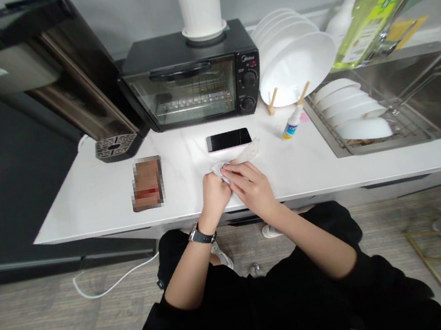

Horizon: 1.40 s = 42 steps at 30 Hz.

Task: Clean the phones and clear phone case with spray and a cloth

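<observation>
1. The wad (218, 170) is white; the phone (228, 139) is black with a pale edge;
2. the counter (181, 157) is white, faintly veined in grey;
3. the spray bottle (290, 128) shows white, blue and yellow;
4. the oven (195, 93) is black; the plates (293, 71) are white.

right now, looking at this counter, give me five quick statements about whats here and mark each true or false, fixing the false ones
1. The left hand and right hand meet at a crumpled white cloth. True.
2. The watch is on the right wrist. False: the watch is on the left one.
3. The black-screened phone lies in front of the toaster oven. True.
4. The small spray bottle is in the sink. False: the small spray bottle is on the counter.
5. A white container stands on the toaster oven. True.
</observation>
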Each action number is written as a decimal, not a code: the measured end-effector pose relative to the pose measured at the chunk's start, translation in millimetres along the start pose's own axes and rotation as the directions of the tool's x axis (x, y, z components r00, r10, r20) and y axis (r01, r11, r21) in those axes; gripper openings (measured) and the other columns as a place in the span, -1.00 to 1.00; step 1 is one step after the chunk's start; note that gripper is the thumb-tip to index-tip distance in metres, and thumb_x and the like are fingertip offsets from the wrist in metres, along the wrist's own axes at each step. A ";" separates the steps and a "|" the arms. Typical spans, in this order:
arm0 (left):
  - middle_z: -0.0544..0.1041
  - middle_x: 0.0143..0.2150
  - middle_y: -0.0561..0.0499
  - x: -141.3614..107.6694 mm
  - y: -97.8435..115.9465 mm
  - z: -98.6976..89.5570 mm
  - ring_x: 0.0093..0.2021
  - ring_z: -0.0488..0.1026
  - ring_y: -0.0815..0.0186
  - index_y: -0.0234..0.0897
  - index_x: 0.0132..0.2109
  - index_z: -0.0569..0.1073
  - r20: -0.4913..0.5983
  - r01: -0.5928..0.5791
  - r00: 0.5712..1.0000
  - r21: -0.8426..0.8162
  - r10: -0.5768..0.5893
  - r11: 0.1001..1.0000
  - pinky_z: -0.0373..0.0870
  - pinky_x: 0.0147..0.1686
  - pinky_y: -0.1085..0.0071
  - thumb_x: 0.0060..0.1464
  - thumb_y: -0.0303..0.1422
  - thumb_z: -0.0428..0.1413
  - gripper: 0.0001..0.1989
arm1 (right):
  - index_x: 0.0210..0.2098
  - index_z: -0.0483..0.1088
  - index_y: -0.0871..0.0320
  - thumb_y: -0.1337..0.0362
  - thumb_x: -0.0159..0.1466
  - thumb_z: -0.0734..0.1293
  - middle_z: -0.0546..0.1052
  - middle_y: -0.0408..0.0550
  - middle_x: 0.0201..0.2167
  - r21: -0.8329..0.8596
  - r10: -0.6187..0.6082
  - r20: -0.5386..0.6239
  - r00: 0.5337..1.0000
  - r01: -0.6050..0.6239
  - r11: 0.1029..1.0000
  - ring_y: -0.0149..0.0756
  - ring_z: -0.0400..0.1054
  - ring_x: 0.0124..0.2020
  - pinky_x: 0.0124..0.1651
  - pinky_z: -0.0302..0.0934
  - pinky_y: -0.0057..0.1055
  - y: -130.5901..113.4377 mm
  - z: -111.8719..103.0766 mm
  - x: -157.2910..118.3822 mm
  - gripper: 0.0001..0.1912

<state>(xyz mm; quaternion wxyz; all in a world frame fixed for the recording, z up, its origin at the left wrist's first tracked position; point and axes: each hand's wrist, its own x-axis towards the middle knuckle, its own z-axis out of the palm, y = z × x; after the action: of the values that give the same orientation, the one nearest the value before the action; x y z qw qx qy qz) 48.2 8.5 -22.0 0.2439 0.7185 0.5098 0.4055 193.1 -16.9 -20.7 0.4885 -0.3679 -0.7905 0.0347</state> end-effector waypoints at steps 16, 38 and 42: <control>0.69 0.14 0.02 -2.6 0.0 1.5 0.14 0.66 0.14 -0.13 0.17 0.64 0.036 0.015 0.999 -0.111 -0.011 0.994 0.58 0.17 0.26 0.43 -0.31 0.06 -0.68 | 0.16 0.59 -0.01 0.48 0.38 0.30 0.66 0.03 0.06 -0.116 0.100 -0.131 0.986 -0.116 0.986 -0.06 0.53 0.04 0.10 0.48 0.04 82.1 -39.4 17.1 -0.55; 0.73 -0.21 -0.12 1.4 -2.1 1.7 -0.14 0.68 0.13 -0.25 -0.22 0.65 0.004 0.028 1.000 0.051 -0.028 0.998 0.56 -0.06 0.33 0.20 -0.54 0.00 -0.69 | 0.29 0.48 -0.10 0.42 0.47 0.29 0.64 -0.01 0.10 0.015 -0.003 0.038 0.999 0.003 1.000 -0.12 0.51 0.09 0.12 0.55 -0.03 8.8 -6.2 -0.2 -0.52; 0.69 -0.36 -0.07 1.1 -0.7 0.9 -0.30 0.65 0.15 -0.28 -0.32 0.61 0.023 0.056 0.998 0.071 -0.058 0.996 0.52 -0.20 0.34 0.28 -0.45 0.05 -0.74 | 0.27 0.51 -0.09 0.42 0.46 0.30 0.65 -0.01 0.10 -0.013 0.005 0.005 1.000 -0.005 1.000 -0.11 0.50 0.04 0.07 0.54 -0.04 24.7 -14.2 4.3 -0.53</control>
<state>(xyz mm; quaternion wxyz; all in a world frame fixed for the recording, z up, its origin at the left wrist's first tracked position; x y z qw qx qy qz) 48.8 9.8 -22.7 0.2364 0.7168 0.5410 0.3710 216.9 -0.6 -20.3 0.4840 -0.3728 -0.7911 0.0317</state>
